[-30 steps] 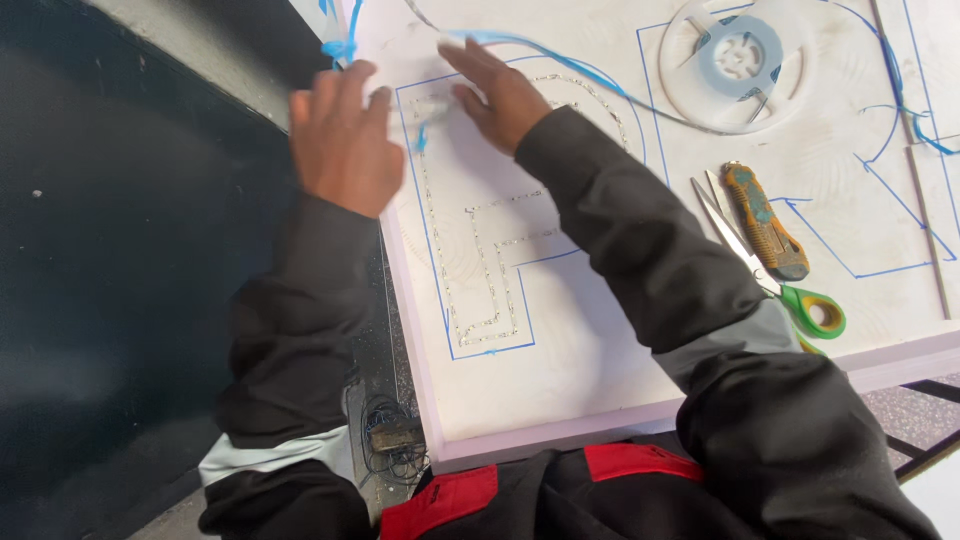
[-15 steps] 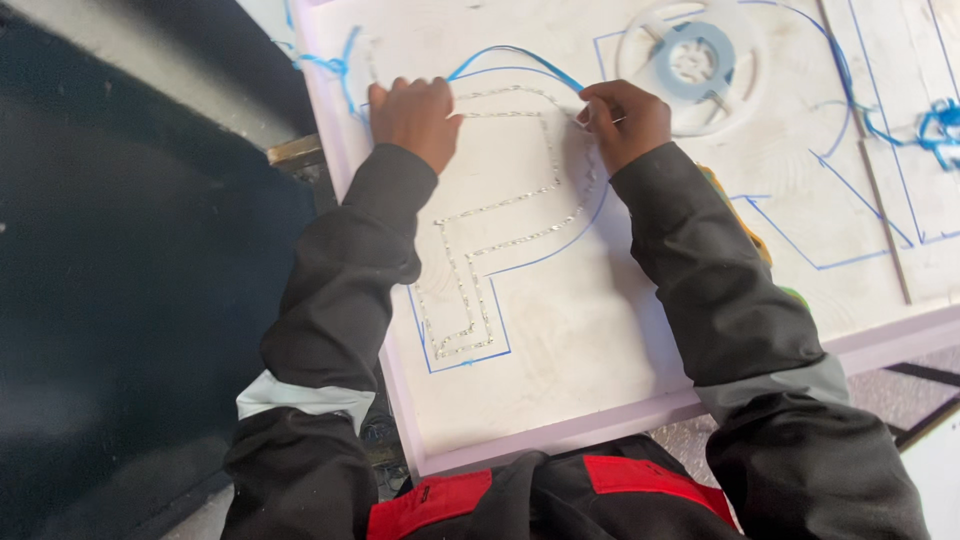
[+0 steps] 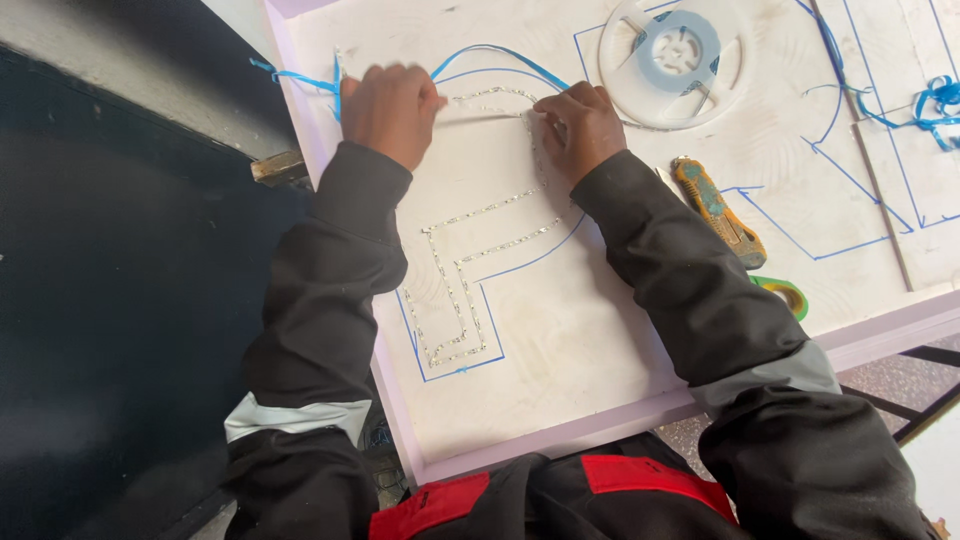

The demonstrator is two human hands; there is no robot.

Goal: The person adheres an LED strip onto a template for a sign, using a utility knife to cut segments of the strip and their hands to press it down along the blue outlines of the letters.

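**Light strip laid most of the way round a letter outline**

The left hand (image 3: pixel 392 108) and the right hand (image 3: pixel 578 128) both rest at the top of a blue-pen letter outline (image 3: pixel 470 365) drawn on the white board worktop (image 3: pixel 560 340). Between them runs a thin, studded silvery light strip (image 3: pixel 460 280), which follows the inside of the outline. The left hand's fingers are curled down onto the strip's upper run; the right hand's fingertips pinch and press the strip at the upper right corner. Neither hand is lifted off the board.

Judging by how it lies, the strip already covers the stem, the foot and the inner step of the letter, and the top edge is being stuck down; the curved right side looks unfinished. A loose blue backing ribbon (image 3: pixel 300 78) trails off to the left. A white plastic reel (image 3: pixel 680 55), an orange utility knife (image 3: pixel 718 212) and green-handled scissors (image 3: pixel 785 293) lie to the right, untouched.
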